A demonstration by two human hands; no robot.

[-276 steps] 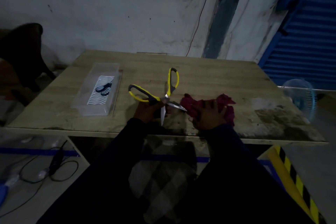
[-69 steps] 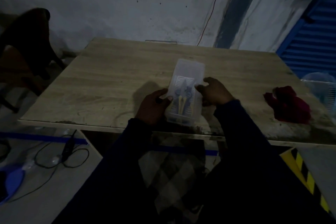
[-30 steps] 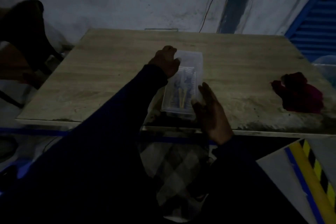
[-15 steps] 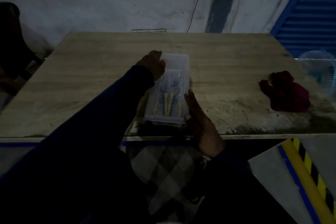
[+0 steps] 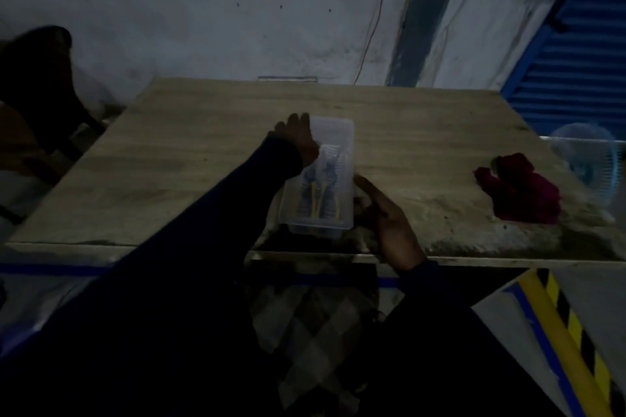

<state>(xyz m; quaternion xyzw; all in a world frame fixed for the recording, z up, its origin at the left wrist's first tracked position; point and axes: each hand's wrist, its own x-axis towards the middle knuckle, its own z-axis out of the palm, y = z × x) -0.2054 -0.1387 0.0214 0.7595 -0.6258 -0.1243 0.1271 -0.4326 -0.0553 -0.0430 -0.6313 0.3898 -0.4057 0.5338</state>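
Note:
A clear plastic box lies lengthwise on the wooden table near its front edge, lid on. Through the plastic I see yellow-handled scissors. My left hand reaches over the box's far left corner, and its fingers curl over the lid edge there. My right hand lies flat on the table with straight fingers, its fingertips touching the box's right side. A crumpled red cloth sits on the table to the right, apart from both hands.
A small blue fan stands past the table's right edge. A dark chair is at the far left. A yellow-and-black striped bar runs along the floor at lower right. The wall is close behind the table.
The scissors, earlier held and wiped with the cloth, now lie inside the closed box. My left hand moved from the box's near side to its far left corner. My right hand flattened beside it.

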